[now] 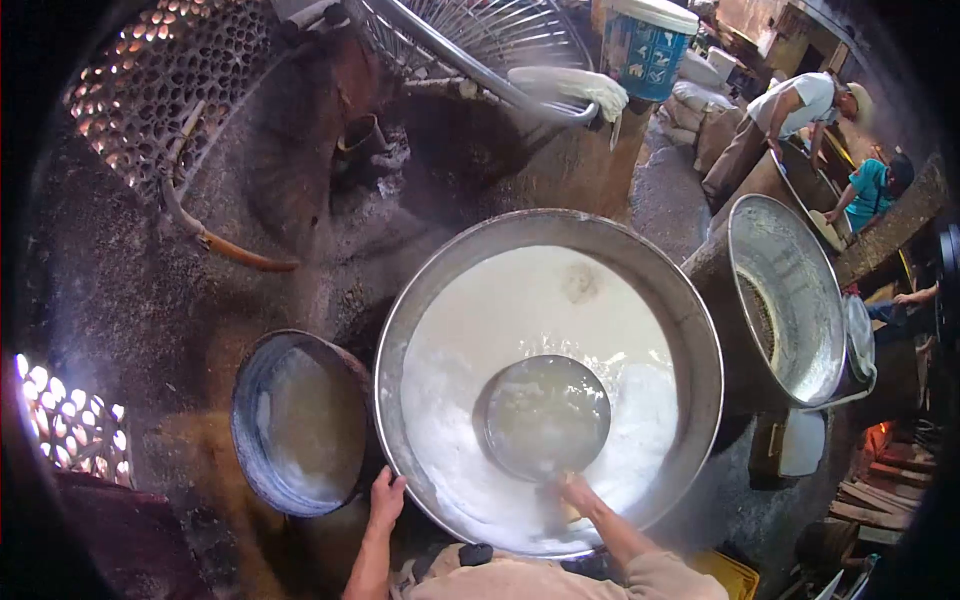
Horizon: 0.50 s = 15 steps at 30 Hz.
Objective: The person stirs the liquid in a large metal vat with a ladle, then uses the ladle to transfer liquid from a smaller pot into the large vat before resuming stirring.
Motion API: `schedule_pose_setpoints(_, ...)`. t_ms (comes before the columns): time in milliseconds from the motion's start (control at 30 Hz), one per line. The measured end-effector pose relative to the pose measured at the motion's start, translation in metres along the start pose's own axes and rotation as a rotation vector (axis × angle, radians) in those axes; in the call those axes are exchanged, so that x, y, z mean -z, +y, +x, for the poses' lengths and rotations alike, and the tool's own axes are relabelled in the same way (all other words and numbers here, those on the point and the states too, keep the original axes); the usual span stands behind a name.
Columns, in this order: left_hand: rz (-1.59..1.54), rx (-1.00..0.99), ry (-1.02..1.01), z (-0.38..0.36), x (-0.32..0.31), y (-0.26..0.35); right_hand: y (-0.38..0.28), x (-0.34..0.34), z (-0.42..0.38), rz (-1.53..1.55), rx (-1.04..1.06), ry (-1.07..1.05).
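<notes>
A wide round metal basin [700, 380] in front of me holds a milky white liquid with foam around its near side. My right hand [575, 495] is closed on the near edge of a round metal bowl [492, 405], which sits in the white liquid with cloudy, thinner liquid inside; whether it has a handle is hidden by the hand. At the basin's lower left rim, my left hand [386, 498] grips the edge, its fingertips partly hidden. Just left of that hand stands a smaller dark pot [245, 440] containing cloudy liquid.
To the right, a large metal tub [830, 300] stands tilted. Two people [800, 110] bend over a vessel at upper right. Burning wood [880, 435] lies at far right. A blue bucket [650, 55] and a metal frame with white cloth [570, 85] are at the back.
</notes>
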<state>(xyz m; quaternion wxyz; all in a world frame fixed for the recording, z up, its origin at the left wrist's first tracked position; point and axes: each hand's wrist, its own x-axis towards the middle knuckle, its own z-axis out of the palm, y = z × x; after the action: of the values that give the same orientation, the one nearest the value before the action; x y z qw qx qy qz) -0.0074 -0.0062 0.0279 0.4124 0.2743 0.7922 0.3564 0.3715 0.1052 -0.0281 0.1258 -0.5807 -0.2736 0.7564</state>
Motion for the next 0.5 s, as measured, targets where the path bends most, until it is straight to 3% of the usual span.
schedule_pose_setpoints(133, -0.038, 0.062, -0.022, -0.004, 0.001, 0.013, 0.013, 0.019, 0.01, -0.006, -0.016, 0.062)
schedule_pose_setpoints(500, -0.108, -0.059, -0.028, 0.002, -0.001, -0.006, 0.003, 0.123, -0.002, -0.193, 0.016, 0.3)
